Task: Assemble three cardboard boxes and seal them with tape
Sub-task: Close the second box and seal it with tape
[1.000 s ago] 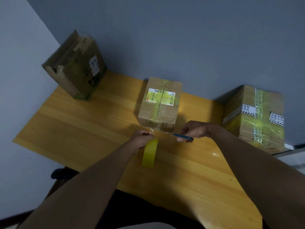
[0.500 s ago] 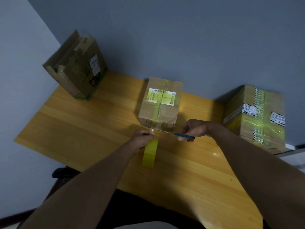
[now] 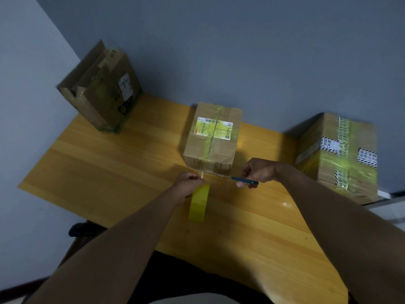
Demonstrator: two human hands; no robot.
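A taped cardboard box (image 3: 211, 139) with a shipping label sits at the middle of the wooden table (image 3: 109, 172). Just in front of it my left hand (image 3: 188, 185) grips a yellow tape roll (image 3: 199, 202), which hangs below the fingers. A thin strip of tape runs from that hand toward the box's front bottom edge. My right hand (image 3: 257, 172) holds a blue-handled cutter (image 3: 244, 181) with its blade laid against the strip. A second taped box (image 3: 338, 154) stands at the right. A third box (image 3: 100, 93) with raised flaps stands at the back left.
Grey walls close off the table at the back and left. A dark object (image 3: 82, 229) lies on the floor below the table's left front edge. A white ledge (image 3: 392, 198) shows at the far right behind the second box.
Both hands stay nearly where they were. The cutter has edged slightly along the tape strip; the roll still hangs under my left hand.
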